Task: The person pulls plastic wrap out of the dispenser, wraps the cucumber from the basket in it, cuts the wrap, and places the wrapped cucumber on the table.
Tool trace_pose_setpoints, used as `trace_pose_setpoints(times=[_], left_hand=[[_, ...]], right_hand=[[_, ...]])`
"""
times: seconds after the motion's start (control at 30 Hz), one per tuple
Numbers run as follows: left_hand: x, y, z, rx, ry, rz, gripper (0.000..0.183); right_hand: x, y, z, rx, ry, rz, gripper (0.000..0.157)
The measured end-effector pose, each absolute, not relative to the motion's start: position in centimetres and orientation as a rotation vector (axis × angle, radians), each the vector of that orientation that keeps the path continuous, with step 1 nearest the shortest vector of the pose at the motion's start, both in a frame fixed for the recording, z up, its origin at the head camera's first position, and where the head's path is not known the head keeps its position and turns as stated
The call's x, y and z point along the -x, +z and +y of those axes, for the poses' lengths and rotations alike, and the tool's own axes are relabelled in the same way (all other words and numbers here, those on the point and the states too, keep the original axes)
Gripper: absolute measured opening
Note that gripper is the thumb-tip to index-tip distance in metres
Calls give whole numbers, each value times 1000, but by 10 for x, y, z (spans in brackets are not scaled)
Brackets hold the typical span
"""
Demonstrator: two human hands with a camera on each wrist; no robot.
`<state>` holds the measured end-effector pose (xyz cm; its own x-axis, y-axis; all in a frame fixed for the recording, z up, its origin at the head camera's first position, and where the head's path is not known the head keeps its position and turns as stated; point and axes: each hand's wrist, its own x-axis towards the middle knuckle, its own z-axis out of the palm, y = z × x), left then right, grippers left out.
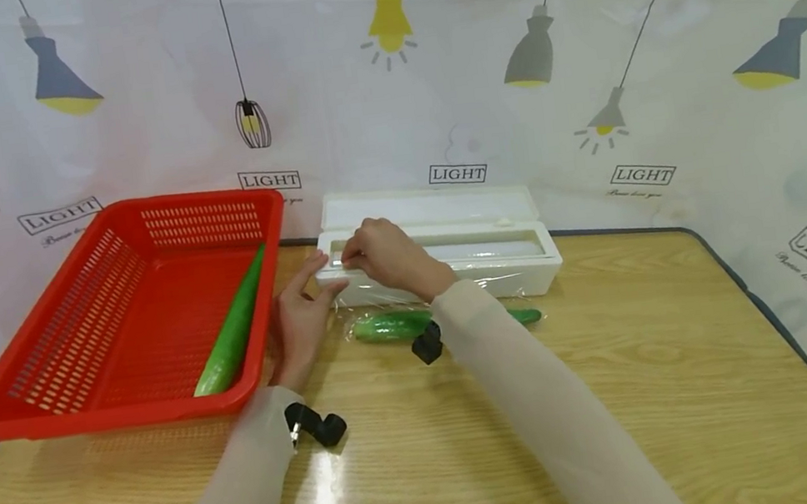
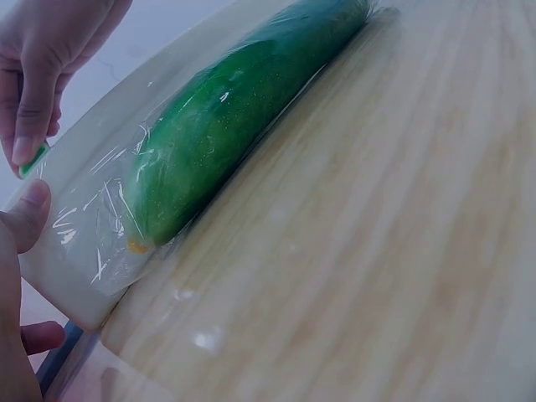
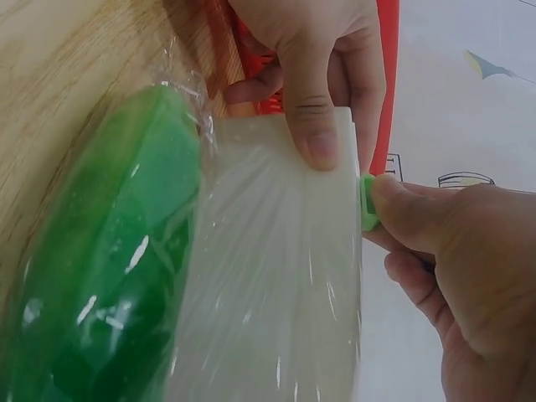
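A white cling film box [image 1: 520, 275] stands at the back of the table with its lid raised. My left hand [image 1: 300, 319] grips the box's left end, thumb [image 3: 316, 146] on the front face. At the front top edge, my right hand [image 1: 397, 257] pinches a small green slide cutter [image 3: 368, 203] near that same end. Clear cling film [image 3: 251, 276] runs down the box front and over a cucumber [image 1: 390, 327], which lies on the table along the box. The right forearm hides part of this cucumber in the head view.
To the left is a red plastic basket [image 1: 144, 413], with another long green cucumber [image 1: 232, 332] leaning along its right side. Behind the wooden table [image 1: 658, 355] hangs a lamp-patterned backdrop [image 1: 320, 60], close behind the box.
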<state>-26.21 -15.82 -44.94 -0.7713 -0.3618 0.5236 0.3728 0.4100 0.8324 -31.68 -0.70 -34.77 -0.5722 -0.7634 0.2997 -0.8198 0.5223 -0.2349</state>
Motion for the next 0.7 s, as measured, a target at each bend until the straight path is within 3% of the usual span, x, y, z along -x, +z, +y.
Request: trace_pose_setpoints(times=[0.7], left_hand=[[262, -450, -158, 42, -1424, -1994, 46]], right_hand=[[317, -347, 8, -1357, 518, -2614, 12]])
